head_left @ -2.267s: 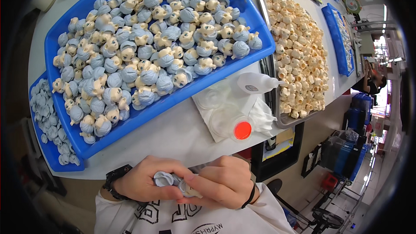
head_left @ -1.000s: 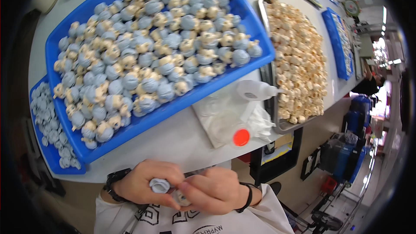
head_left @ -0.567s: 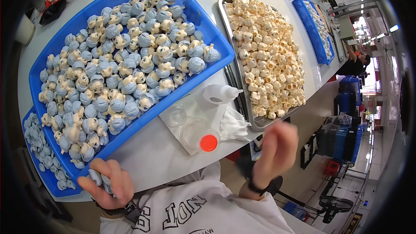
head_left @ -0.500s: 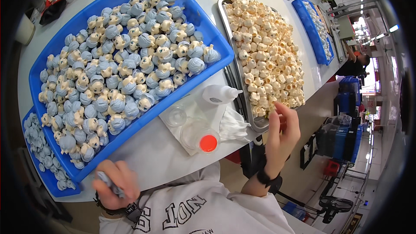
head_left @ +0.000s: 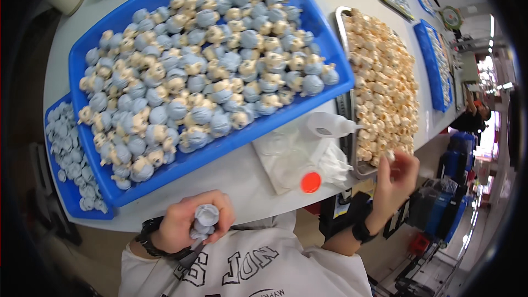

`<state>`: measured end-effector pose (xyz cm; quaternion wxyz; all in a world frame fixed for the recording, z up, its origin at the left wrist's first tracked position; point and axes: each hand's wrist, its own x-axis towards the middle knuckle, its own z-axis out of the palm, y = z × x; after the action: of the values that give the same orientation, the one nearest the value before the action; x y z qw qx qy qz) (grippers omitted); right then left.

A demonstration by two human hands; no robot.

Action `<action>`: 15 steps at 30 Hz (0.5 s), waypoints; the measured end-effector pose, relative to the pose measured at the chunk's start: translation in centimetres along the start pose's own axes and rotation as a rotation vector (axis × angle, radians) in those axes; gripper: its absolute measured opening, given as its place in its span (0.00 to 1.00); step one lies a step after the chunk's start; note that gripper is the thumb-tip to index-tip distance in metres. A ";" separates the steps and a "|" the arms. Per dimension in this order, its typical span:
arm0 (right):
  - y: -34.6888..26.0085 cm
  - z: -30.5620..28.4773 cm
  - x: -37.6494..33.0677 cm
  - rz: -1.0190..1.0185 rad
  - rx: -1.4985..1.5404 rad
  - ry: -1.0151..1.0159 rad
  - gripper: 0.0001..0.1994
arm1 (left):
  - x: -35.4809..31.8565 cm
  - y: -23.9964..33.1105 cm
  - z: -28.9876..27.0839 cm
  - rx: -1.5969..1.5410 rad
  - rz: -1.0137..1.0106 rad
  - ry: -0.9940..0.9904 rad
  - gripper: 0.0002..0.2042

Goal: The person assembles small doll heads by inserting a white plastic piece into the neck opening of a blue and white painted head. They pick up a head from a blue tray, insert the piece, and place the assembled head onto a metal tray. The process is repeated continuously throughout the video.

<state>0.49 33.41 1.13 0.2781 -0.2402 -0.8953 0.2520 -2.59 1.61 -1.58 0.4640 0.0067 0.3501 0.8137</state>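
I am seeing the big tray of assembled figurines (head_left: 209,148) sitting on the counter (head_left: 242,179), mid-left. A smaller tray of caps (head_left: 69,148) is lying to its left, partly beneath it. The metal tray of figurine heads (head_left: 385,82) is lying to its right. Between them, at the near edge, a squeeze bottle (head_left: 330,126) is lying beside a plastic bag (head_left: 291,157). My left hand (head_left: 190,225) is holding a cap (head_left: 206,217) in front of the counter; my right hand (head_left: 399,173) is touching the metal tray's near corner.

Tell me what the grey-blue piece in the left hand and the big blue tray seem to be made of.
The piece in the left hand looks like moulded plastic or soft vinyl: smooth, matt, with a hollow open end. I can't tell which. The tray looks like hard plastic: even blue colour, slight sheen, thin raised rim.
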 end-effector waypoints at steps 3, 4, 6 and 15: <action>-3.4 -1.4 -2.9 -0.067 0.847 -0.108 0.13 | -0.5 0.3 0.2 -0.019 -0.078 -0.040 0.22; -5.1 -2.1 -3.9 -0.075 1.264 -0.200 0.13 | -0.3 0.5 0.4 -0.029 -0.080 -0.057 0.20; -7.0 -0.9 -2.0 -0.233 1.818 -1.150 0.05 | -0.6 0.5 0.7 -0.047 -0.046 -0.063 0.17; -9.9 3.0 -8.0 -0.359 1.204 -0.745 0.14 | -0.6 0.8 0.2 0.304 0.068 -0.101 0.18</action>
<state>1.57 20.38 1.74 0.0759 0.2063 -0.6625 0.7161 -2.77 1.02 -0.81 0.4468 0.1296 0.4449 0.7653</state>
